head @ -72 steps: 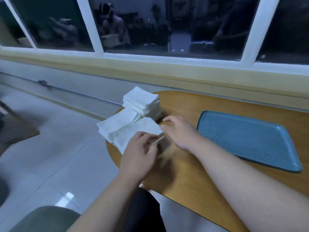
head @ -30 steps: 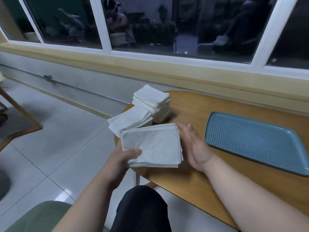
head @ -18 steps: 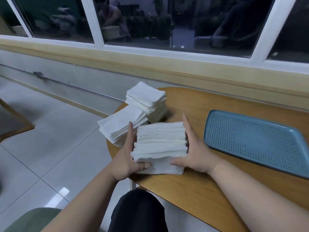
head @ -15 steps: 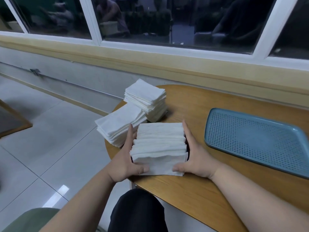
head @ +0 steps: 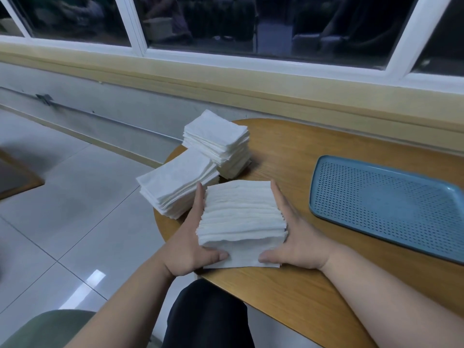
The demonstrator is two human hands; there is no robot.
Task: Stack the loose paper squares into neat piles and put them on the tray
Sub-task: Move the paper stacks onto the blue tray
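Wooden table (head: 288, 151) under a dark window. The held paper stack (head: 241, 214) rests on the table left of the blue tray (head: 376, 202), apart from it. It stands on edge, sheet edges up, with the layers running side to side. The left hand (head: 193, 244) and right hand (head: 296, 237) press flat, straight fingers against its two sides, thumbs on the near face. Two further piles (head: 179, 182) (head: 218, 136) lie farther left of the tray.

Soft matt paper squares (head: 242, 214), smooth wood-grain table (head: 288, 292), perforated plastic tray (head: 381, 197) (slightly glossy)
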